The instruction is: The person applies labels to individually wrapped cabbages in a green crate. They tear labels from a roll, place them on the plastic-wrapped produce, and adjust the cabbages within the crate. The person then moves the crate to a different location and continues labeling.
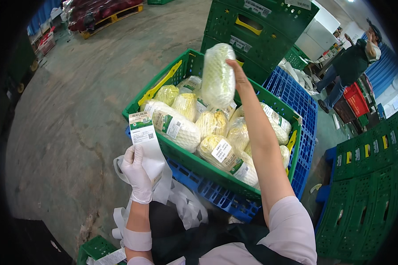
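My left hand (137, 172), in a white glove, pinches a strip of printed labels (146, 139) on white backing beside the near left side of a green plastic crate (175, 150). The loose end of the strip trails down in loops. My bare right hand (237, 74) grips a wrapped napa cabbage (218, 76) in foam netting and film, upright above the crate's far part. More wrapped cabbages lie in the crate, several with labels, such as the netted one (177, 127) at its left side. My right forearm hides part of them.
The crate rests on a blue plastic pallet (292, 109). Stacked green crates (252, 29) rise behind it, with another stack (364, 198) at the right. A small green crate (98, 248) is at the lower left. A person (348, 64) stands at the upper right near a red crate (356, 99).
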The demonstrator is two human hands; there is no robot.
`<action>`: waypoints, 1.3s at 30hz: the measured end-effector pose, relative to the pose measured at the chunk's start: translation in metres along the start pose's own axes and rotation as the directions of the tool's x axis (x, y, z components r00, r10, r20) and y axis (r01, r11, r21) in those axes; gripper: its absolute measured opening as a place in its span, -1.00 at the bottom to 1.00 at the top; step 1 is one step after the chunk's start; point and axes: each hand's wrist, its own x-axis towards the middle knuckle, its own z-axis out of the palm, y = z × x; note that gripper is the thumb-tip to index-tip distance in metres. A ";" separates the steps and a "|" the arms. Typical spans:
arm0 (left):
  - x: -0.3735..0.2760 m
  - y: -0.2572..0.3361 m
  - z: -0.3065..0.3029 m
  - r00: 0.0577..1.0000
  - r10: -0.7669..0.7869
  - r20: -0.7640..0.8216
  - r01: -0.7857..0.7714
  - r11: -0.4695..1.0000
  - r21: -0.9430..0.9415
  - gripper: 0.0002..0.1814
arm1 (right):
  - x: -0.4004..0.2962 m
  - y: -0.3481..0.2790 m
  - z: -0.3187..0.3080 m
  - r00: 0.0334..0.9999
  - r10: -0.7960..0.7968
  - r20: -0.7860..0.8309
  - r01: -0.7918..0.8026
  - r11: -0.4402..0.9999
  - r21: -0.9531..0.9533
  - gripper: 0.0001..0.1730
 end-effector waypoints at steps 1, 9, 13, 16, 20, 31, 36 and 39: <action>0.002 -0.004 -0.003 1.000 -0.007 -0.005 0.007 1.000 0.016 -0.77 | -0.007 -0.007 0.001 0.997 -0.019 -0.074 0.015 0.998 -0.059 -0.31; 0.010 -0.007 -0.001 1.000 -0.020 -0.005 0.020 0.997 0.071 -0.80 | 0.029 0.046 0.037 0.993 -0.108 0.038 -0.017 -0.464 -0.886 0.10; 0.012 -0.009 -0.003 0.999 -0.019 -0.045 0.022 0.997 0.069 -0.75 | 0.040 0.106 0.017 0.958 -0.246 0.148 0.009 -0.488 -0.873 0.04; 0.013 -0.011 -0.001 0.996 -0.027 -0.087 0.035 0.996 0.084 -0.76 | 0.039 0.081 -0.011 0.948 -0.277 0.154 0.078 -0.268 -0.960 -0.06; 0.015 0.001 -0.026 0.989 0.025 -0.146 -0.003 0.989 0.148 -0.75 | -0.022 0.066 0.083 0.926 -0.284 0.250 0.297 0.137 -0.945 -0.14; 0.007 0.002 -0.003 0.995 0.040 -0.089 -0.040 0.999 -0.002 -0.77 | -0.077 0.112 0.143 0.967 0.238 0.092 0.091 0.014 -0.996 -0.10; 0.005 0.005 -0.011 0.994 0.067 -0.092 -0.062 0.997 0.053 -0.76 | -0.084 0.084 0.137 0.987 0.084 0.139 0.109 0.293 -0.950 -0.06; 0.006 0.006 -0.012 0.995 0.036 -0.097 -0.038 0.999 -0.013 -0.78 | -0.085 0.030 0.128 0.990 0.091 0.110 0.043 0.544 -0.838 -0.27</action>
